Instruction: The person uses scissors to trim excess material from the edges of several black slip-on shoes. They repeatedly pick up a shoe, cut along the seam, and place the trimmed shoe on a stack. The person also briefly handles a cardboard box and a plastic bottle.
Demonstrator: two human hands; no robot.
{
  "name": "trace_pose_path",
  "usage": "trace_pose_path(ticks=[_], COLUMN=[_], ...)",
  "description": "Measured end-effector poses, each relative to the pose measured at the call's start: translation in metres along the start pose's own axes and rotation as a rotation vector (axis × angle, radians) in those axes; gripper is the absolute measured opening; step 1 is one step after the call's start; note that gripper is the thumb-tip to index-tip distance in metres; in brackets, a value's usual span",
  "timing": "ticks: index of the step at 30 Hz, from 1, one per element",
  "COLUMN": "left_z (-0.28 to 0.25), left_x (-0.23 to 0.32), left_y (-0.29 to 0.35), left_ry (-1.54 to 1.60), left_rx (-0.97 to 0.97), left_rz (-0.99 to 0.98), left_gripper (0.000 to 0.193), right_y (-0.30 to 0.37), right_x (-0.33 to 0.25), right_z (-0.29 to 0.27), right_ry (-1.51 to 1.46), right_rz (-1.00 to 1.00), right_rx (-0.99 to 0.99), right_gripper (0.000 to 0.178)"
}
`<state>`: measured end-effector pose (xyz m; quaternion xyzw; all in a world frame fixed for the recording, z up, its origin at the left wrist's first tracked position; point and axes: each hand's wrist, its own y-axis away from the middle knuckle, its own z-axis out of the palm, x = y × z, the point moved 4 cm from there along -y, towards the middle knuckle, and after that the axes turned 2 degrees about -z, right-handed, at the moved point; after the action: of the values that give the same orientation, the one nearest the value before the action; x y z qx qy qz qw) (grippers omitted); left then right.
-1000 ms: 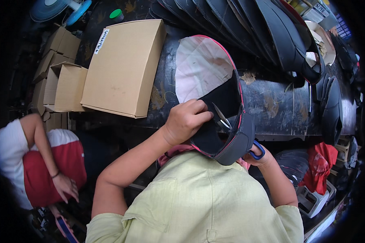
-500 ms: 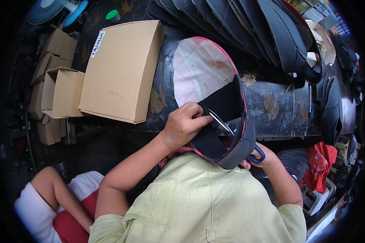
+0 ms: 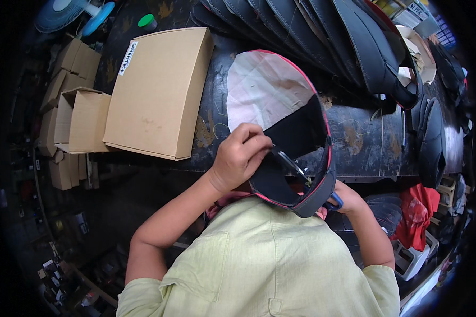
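A black seat cover with red piping and a pale lining [image 3: 267,87] lies inside up, its near end against my shirt. My left hand [image 3: 240,156] is closed, thumb and fingertips pinched on the cover's inner black fabric; exactly what lies between the fingertips is hidden. My right hand [image 3: 350,198], beyond the cover's right rim and partly covered by it, is closed round the blue handle of a pair of scissors [image 3: 335,201]. The metal blades show inside the cover's opening, pointing toward my left fingertips. A small greenish bit sits by the blades.
More black seat covers [image 3: 349,42] are stacked at the far right of the dark worktable [image 3: 354,158]. A flat cardboard box [image 3: 156,95] stands left, beside an open carton [image 3: 87,121]. Behind are a green-lidded jar [image 3: 147,21] and a blue fan [image 3: 63,13]. A red bag [image 3: 419,214] hangs at right.
The seat cover's near part has shifted slightly right, and the scissors have moved with it. My left fingers have lifted a little. Another person's arm and leg at lower left are gone from view.
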<state>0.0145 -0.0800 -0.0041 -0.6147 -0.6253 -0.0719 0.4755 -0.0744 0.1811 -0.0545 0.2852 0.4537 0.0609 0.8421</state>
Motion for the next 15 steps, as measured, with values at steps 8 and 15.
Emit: trace_pose_path(ticks=[8, 15], left_z=[0.004, 0.006], left_x=[-0.014, -0.020], left_y=[-0.019, -0.013], left_ry=[-0.193, -0.126], left_rx=[-0.062, -0.045], left_rz=[-0.108, -0.097], left_gripper=[0.011, 0.010], right_y=[0.030, 0.015], right_x=[-0.063, -0.070], right_z=[0.023, 0.045], right_ry=[1.289, 1.610], right_rz=[-0.345, -0.630], right_rx=[0.455, 0.592], right_gripper=[0.032, 0.029])
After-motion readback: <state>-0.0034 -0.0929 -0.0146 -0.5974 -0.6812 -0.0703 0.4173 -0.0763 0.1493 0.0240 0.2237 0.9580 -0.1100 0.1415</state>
